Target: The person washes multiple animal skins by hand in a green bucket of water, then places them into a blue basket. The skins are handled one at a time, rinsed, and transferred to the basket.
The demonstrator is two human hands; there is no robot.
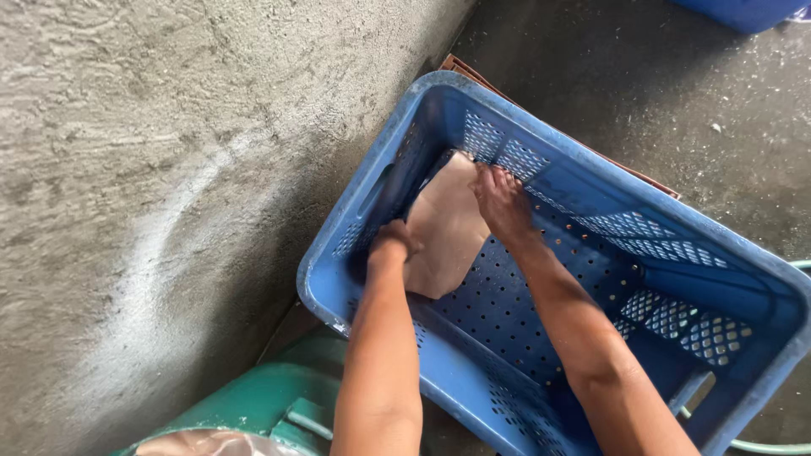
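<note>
Nearest the camera, a green container point(253, 405) with a pale sheet point(211, 443) lying at its bottom edge. Past it, both forearms reach into a blue perforated crate point(591, 338), tilted against the rough concrete wall point(152, 169). Left hand point(393, 241) closed on the near edge of a pale pinkish sheet point(443, 232); right hand point(500, 203) flat, fingers spread, pressing its far edge against the crate's end wall. Sheet already inside, at the far-left corner; judged not yet released. Rest of crate bare. Beyond: brown board point(473, 72) under the crate, wet floor, blue tub point(743, 10), green hose point(773, 446) to the right.
</note>
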